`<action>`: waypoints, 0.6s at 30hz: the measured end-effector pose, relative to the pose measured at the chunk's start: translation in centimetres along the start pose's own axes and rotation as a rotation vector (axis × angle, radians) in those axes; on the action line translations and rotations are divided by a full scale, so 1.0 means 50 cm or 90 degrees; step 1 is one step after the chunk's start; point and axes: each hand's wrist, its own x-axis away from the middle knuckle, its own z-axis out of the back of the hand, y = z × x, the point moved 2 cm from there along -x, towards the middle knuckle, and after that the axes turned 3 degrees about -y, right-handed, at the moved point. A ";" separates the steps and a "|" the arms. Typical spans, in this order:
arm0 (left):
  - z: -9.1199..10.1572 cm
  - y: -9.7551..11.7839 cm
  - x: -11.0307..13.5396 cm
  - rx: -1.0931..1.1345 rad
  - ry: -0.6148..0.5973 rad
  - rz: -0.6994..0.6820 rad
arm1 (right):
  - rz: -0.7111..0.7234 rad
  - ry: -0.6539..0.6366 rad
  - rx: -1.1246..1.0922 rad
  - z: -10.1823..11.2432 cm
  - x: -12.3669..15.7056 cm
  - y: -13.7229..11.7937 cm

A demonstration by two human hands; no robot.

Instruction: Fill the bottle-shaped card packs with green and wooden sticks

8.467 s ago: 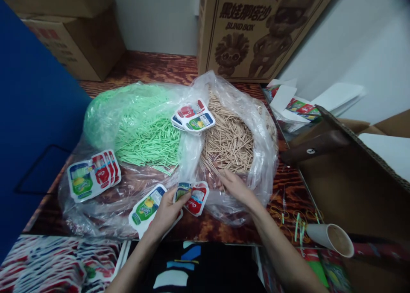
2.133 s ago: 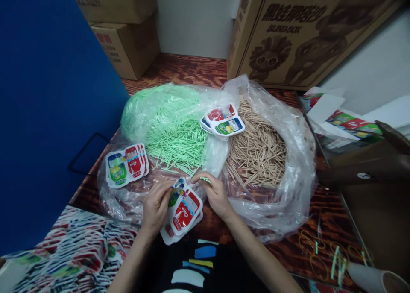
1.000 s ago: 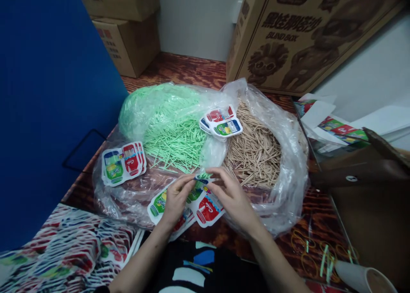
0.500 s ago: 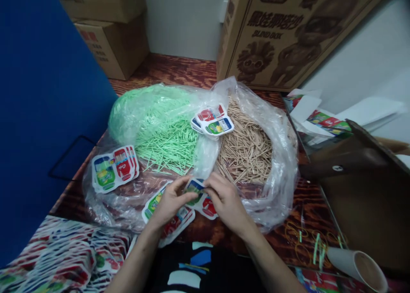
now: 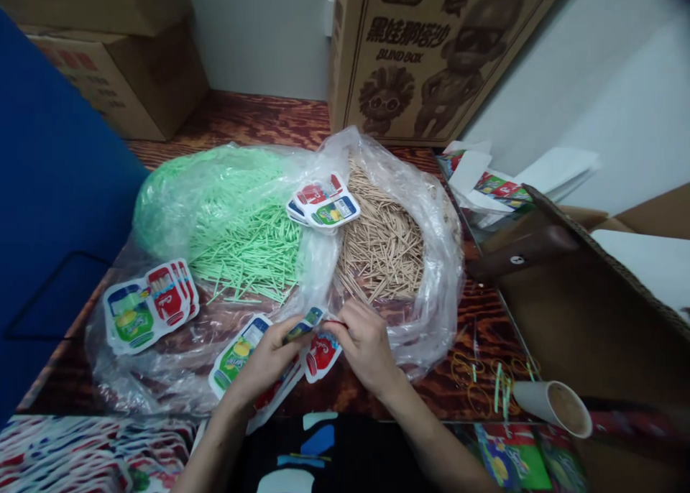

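Both my hands meet at the near edge of the plastic bags, over a die-cut printed card [image 5: 323,354] with a green-and-blue half and a red half. My left hand [image 5: 270,358] is closed, pinching the green-and-blue half, which stands tilted. With fingers curled, my right hand [image 5: 366,343] grips the card near the top of its red half. Under my left wrist lies a similar jar-shaped card [image 5: 234,360], partly covered by the forearm. Beyond my hands are a heap of short green sticks [image 5: 253,256] and a heap of brown sticks [image 5: 385,241], in clear plastic bags [image 5: 318,263].
Stacked cards lie at left [image 5: 154,306] and between the heaps [image 5: 326,204]. More cards [image 5: 70,453] fill the lower left. A tipped paper cup [image 5: 539,404] and rubber bands [image 5: 477,396] lie at right, beside an open carton [image 5: 544,313]. A large box [image 5: 410,69] stands behind.
The view has swung, so the scene sits farther left. The card's green half has turned to a steeper tilt between my hands, and more of its red half shows.
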 end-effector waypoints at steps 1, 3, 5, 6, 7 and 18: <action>-0.009 -0.001 -0.002 0.020 0.007 0.007 | 0.001 0.018 0.002 0.000 0.000 0.001; -0.029 -0.004 -0.006 0.052 0.039 0.019 | 0.008 0.053 -0.001 0.000 -0.003 -0.001; -0.046 -0.004 -0.010 0.065 0.076 0.018 | 0.005 0.076 -0.024 0.001 -0.006 -0.003; -0.052 -0.004 -0.012 0.062 0.092 0.016 | -0.005 0.076 -0.049 0.003 -0.005 0.000; -0.055 -0.004 -0.012 0.056 0.102 0.016 | -0.024 0.065 -0.084 0.005 -0.002 0.005; -0.031 -0.020 -0.016 0.082 0.213 0.080 | -0.434 0.151 -0.004 0.079 0.072 0.216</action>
